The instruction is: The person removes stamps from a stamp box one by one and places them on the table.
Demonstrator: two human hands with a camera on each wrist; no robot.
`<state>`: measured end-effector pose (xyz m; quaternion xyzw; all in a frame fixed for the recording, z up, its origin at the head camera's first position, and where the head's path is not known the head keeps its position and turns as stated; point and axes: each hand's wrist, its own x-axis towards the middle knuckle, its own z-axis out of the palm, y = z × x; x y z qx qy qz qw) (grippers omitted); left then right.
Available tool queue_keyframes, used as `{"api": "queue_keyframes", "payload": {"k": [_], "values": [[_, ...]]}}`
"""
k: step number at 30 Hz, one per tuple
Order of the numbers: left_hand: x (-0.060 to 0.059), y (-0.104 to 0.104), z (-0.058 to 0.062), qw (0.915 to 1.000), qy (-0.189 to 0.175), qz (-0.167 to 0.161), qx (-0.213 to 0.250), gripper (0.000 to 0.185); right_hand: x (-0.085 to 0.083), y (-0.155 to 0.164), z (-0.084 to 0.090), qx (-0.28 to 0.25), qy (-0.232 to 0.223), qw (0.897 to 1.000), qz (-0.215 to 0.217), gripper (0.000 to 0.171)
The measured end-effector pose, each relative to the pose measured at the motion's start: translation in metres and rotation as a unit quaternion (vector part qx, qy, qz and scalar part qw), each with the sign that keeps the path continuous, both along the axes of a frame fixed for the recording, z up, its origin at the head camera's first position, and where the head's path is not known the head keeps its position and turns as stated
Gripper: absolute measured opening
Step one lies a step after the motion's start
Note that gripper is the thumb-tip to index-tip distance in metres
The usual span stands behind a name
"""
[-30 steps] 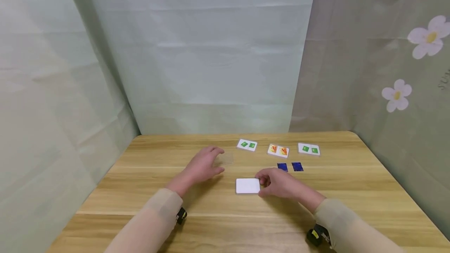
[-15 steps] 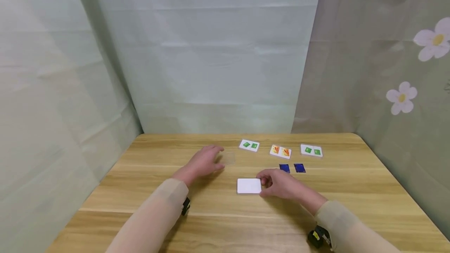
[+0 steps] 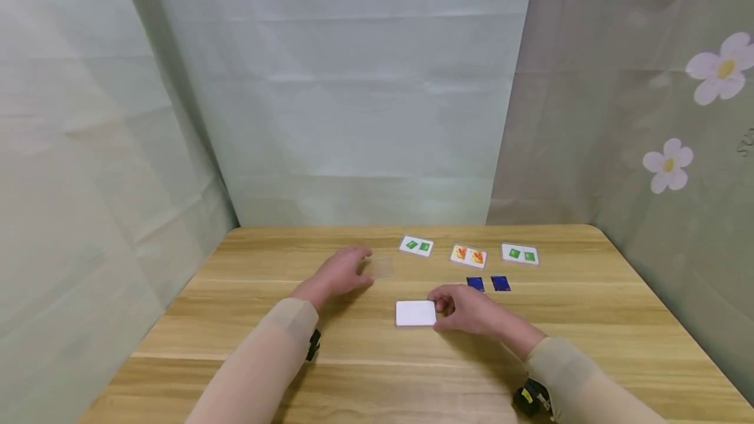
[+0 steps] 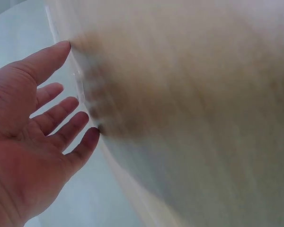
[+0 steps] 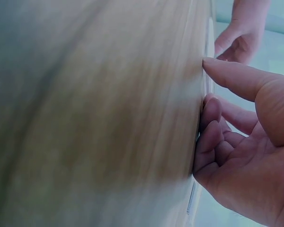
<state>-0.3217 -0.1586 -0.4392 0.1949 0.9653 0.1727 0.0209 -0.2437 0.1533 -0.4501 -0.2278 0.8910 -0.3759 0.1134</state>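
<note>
A blank white card (image 3: 415,313) lies flat on the table in front of me. At its right end my right hand (image 3: 465,307) pinches the short side between thumb and forefinger, the other fingers curled under in the right wrist view. Farther back on the left, a clear plastic sheet or case (image 3: 384,267) lies flat, hard to make out against the wood. My left hand (image 3: 341,271) is beside its left edge. Seen from the left wrist, that hand's fingers are spread and loosely bent, tips at the table; whether they touch the clear piece I cannot tell.
Along the back of the wooden table (image 3: 365,385) lie a card with green pictures (image 3: 416,245), one with orange pictures (image 3: 468,256) and another green one (image 3: 520,254). Two small dark blue pieces (image 3: 501,283) sit nearer. Pale curtains (image 3: 365,116) hang behind.
The left hand has shifted very slightly, its thumb a little farther back, close by the clear piece. The right hand stays at the white card, which has not moved. The head view sways a little.
</note>
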Motion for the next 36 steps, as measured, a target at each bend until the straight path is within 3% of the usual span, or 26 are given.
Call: {"api": "queue_keyframes", "payload": {"k": [36], "values": [[-0.0019, -0.0067, -0.0065, 0.9997, 0.012, -0.004, 0.022, 0.059, 0.0024, 0.0015, 0.0013, -0.018, -0.005, 1.000, 0.012, 0.040]]}}
